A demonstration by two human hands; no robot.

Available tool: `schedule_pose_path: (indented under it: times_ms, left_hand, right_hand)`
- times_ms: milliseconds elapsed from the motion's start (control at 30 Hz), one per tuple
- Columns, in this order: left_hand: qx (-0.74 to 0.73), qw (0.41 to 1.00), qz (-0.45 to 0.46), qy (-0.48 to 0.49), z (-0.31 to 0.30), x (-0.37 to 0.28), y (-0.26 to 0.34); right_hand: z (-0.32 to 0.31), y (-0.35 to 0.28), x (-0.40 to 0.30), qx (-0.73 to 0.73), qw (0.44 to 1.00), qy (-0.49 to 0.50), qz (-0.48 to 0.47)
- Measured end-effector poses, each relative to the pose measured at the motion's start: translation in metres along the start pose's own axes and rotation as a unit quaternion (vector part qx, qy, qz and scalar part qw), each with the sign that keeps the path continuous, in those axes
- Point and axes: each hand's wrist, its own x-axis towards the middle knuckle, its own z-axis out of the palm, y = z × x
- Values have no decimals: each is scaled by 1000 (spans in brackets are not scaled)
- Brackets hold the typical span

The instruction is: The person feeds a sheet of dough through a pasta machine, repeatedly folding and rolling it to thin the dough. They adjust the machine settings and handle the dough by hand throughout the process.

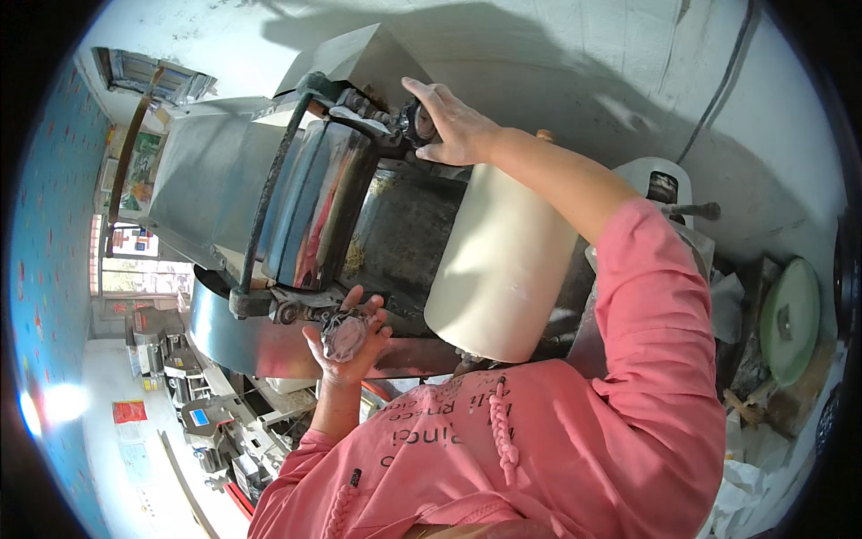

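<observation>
My left hand (355, 341) is cupped around a round adjusting knob (343, 337) covered in clear plastic, at the near end of a dough-sheeting machine's rollers. At the rollers' far end, my right hand (458, 124) spans a black knob (419, 122) between thumb and fingers. Polished steel rollers (310, 202) lie between the two hands. To their right a thick, pale roll of what looks like dough sheet (505, 263) is wound on a rod, beneath my right forearm. Some yellowish scraps (355, 258) lie beside the rollers.
A dark metal bar (273, 195) crosses over the rollers, with a grey sheet-metal hopper (209, 175) behind it. A curved metal guard (249, 343) runs along the near side. Other machines (202, 418) stand at lower left. A green round lid (789, 322) leans at the right, near the wall.
</observation>
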Motion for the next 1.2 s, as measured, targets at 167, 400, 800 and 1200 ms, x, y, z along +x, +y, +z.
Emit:
schedule_pose_path:
  times_ms: [167,400,800,1200]
  left_hand:
    - [-19,994,79,-79,-16,14,-14]
    - [-41,996,72,-37,-11,13,-13]
    - [-67,977,-150,139,10,-5,28]
    - [145,955,92,243,-2,-45,-22]
  right_hand:
    - [-2,5,3,-76,996,20,-30]
    - [-4,3,7,-78,996,-17,43]
    - [-14,-27,2,-178,980,-18,90]
    - [151,-212,-93,-181,942,39,-281]
